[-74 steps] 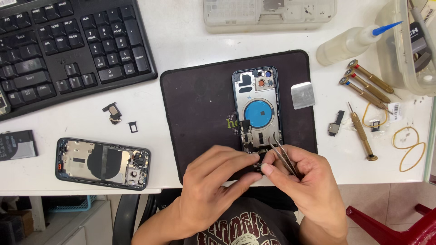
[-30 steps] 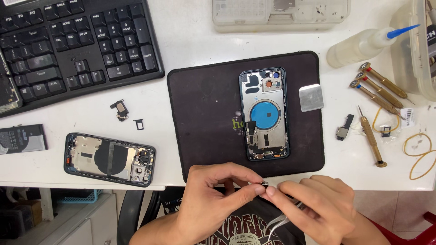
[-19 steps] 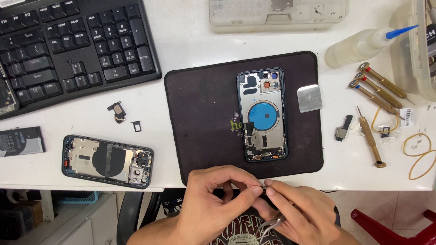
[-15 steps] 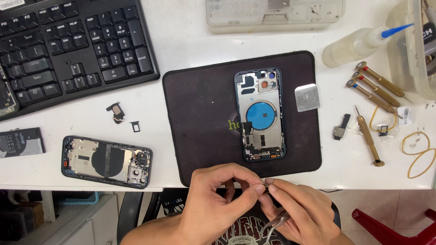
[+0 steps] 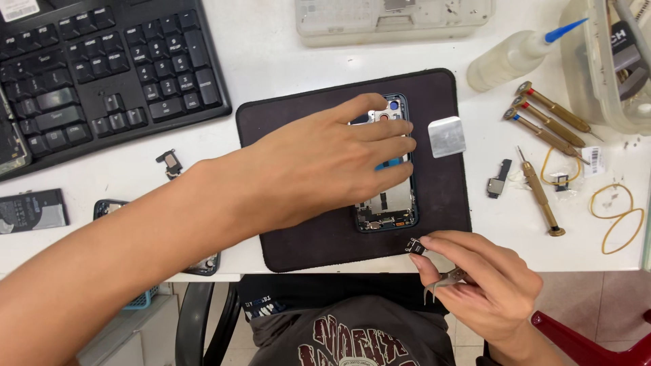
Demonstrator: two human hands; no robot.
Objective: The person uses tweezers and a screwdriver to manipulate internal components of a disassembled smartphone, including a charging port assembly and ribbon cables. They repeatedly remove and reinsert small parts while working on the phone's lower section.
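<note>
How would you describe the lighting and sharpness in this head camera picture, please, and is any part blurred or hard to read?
Head view: even, bright overhead light, soft shadows only. The opened phone on the black mat and the screwdrivers are sharp. The left hand and forearm loom large and slightly soft, covering most of the phone. The small dark part pinched by the right hand is too small to identify; the white desk looks nearly washed out.

opened phone housing, blue-framed, back-down and lengthwise on dark work mat, upper half hidden under left hand, lower boards and connectors exposed | small black component, pinched at fingertips of right hand, just off mat's near edge | tweezers, tucked in same hand, tips pointing down
</note>
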